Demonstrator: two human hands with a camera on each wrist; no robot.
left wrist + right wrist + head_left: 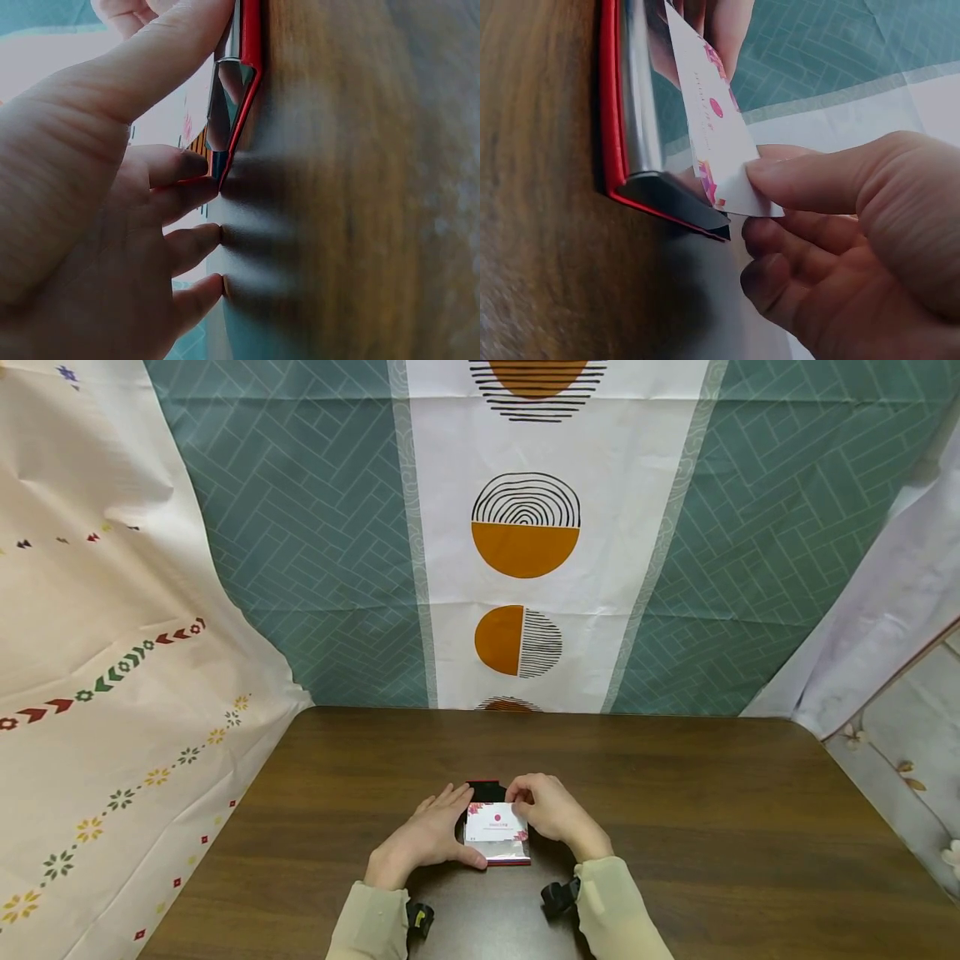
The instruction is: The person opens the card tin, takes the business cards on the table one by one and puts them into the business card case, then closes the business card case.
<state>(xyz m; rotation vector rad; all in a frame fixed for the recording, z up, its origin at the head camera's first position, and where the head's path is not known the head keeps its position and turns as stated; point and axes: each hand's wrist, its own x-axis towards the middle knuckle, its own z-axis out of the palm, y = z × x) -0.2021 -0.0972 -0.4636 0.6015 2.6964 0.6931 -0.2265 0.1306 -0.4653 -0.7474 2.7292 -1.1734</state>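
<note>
A red business card case (506, 852) with a shiny metal compartment and a dark lid folded back lies on the table. Over its compartment is a white business card (493, 823) with pink flowers at its corners. My left hand (427, 833) holds the case at its left side, thumb at the near edge and fingers spread toward the back. In the left wrist view, outer fingertips (217, 234) rest at the tabletop. My right hand (553, 810) pinches the card's far right corner between thumb and fingers. The card (712, 124) tilts up from the metal in the right wrist view.
The brown wooden table (675, 793) stretches to both sides. A green and white patterned cloth (315, 527) hangs behind it, and a cream cloth (90, 635) hangs along the left. Dark wrist cameras (558, 898) sit at both cuffs.
</note>
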